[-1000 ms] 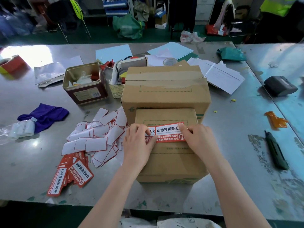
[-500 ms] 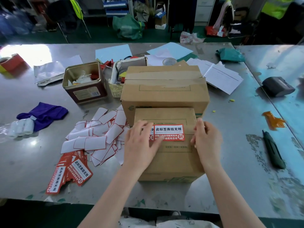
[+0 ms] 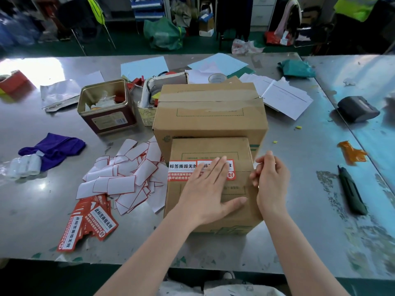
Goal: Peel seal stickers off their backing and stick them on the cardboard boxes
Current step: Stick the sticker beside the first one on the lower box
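- Left hand (image 3: 205,191): fingers straight and held together, laid flat on top of the small brown cardboard box (image 3: 210,186); the fingertips cover part of the right-hand red-and-white seal sticker (image 3: 229,169); the thumb is spread toward the right across the box top. Nothing is grasped.
- Right hand (image 3: 271,180): positioned at the right edge of the small box, fingers loosely curled; whether they touch the box wall cannot be told. It holds nothing.
- Seal stickers: two lie side by side across the top of the small box. The left-hand red-and-white seal sticker (image 3: 181,170) reaches the left edge of the box; the right-hand one overlaps or adjoins it near the middle.
- Small box: stands on the grey metal table (image 3: 299,221), directly in front of the large brown cardboard box (image 3: 210,113) and touching it. The large box has brown tape across its top.
- Left of the small box: a heap of white peeled backing papers with red edges (image 3: 124,178), and nearer the table edge a fanned stack of unused red seal stickers (image 3: 89,223).
- Further left: a purple cloth (image 3: 55,148) and an open square metal tin (image 3: 106,107).
- Right of the boxes: a dark green utility knife (image 3: 350,191), an orange scrap (image 3: 350,152) and a black handheld device (image 3: 357,108).
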A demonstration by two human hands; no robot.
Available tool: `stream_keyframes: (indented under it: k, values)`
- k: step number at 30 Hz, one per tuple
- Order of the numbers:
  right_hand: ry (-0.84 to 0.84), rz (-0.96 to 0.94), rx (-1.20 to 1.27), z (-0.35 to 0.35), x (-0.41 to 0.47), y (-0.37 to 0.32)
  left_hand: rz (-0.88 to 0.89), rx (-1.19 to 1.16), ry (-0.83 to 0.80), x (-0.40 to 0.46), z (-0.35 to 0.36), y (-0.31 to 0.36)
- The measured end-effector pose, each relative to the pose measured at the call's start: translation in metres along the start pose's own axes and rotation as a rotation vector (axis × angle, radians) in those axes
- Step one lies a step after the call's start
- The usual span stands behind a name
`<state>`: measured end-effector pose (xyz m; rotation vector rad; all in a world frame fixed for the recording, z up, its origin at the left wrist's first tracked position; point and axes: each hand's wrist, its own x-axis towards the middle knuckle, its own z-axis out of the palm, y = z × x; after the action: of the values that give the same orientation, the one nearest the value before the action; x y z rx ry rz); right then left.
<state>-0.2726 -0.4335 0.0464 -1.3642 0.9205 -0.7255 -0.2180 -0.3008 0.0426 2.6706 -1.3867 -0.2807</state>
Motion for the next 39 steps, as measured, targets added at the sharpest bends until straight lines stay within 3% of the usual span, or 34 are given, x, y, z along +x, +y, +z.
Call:
stream_keyframes:
  k: [5, 13, 19, 26, 34, 39]
  values:
    - [0.026, 0.052, 0.131, -0.002, 0.002, 0.001, 0.065, -0.007, -0.003, 0.008, 0.0, 0.008]
    - [-0.014, -0.019, 0.026, 0.001, 0.002, 0.003, 0.128, -0.042, -0.002, -0.013, -0.002, 0.001]
    - [-0.057, -0.153, -0.238, 0.004, 0.002, 0.004, 0.096, -0.124, 0.093, -0.023, -0.01, -0.013]
    - [-0.199, -0.453, -0.885, 0.017, -0.01, 0.002, 0.037, -0.132, 0.23, -0.026, -0.011, -0.036]
    - [-0.497, -0.531, -0.894, 0.056, -0.016, -0.004, -0.174, -0.036, 0.388, -0.041, -0.021, -0.089]
    - [-0.616, -0.578, -0.867, 0.095, -0.032, -0.005, -0.416, -0.09, 0.464, -0.059, -0.02, -0.139]
